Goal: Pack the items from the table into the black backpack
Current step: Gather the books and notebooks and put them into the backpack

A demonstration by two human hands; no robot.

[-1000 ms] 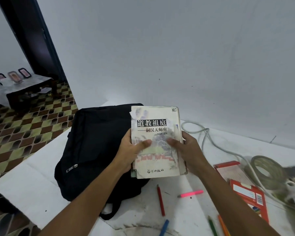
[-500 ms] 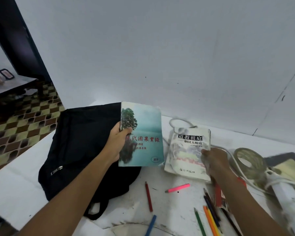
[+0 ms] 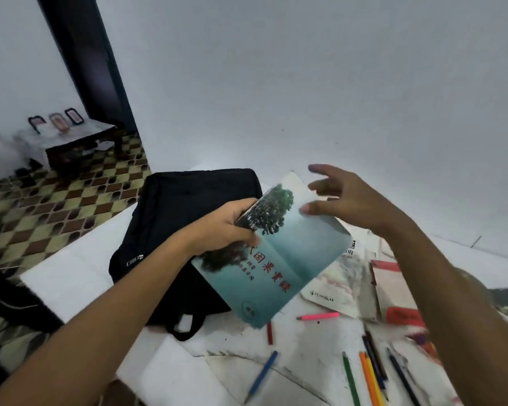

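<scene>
Pencils lie scattered on the white bench (image 3: 79, 276) nearest the viewer: a blue pencil (image 3: 261, 375) pointing toward the lower left, and to its right a loose fan of coloured pencils (image 3: 370, 373) in green, orange, yellow and dark tones. A little farther in, a short red pencil (image 3: 269, 332) lies beside a pink highlighter (image 3: 318, 316). Right of these a red booklet (image 3: 399, 306) rests on the bench, blurred, next to a white book (image 3: 339, 284) lying flat with its cover up.

Above that book, the left hand (image 3: 226, 227) grips a teal book (image 3: 276, 256) by its upper left edge, thumb on the cover and fingers underneath. The book is held off the bench and tilted, its lower corner over the red pencil and its left part over the black backpack (image 3: 176, 230). The right hand (image 3: 346, 200) is spread open over the book's upper right corner, fingers extended, holding nothing; whether its fingertips touch the cover cannot be told.

The backpack lies flat on the bench behind and left of the book, a zip pull showing on its side and a strap loop at its near end. Beyond it rises a plain white wall (image 3: 305, 83).
</scene>
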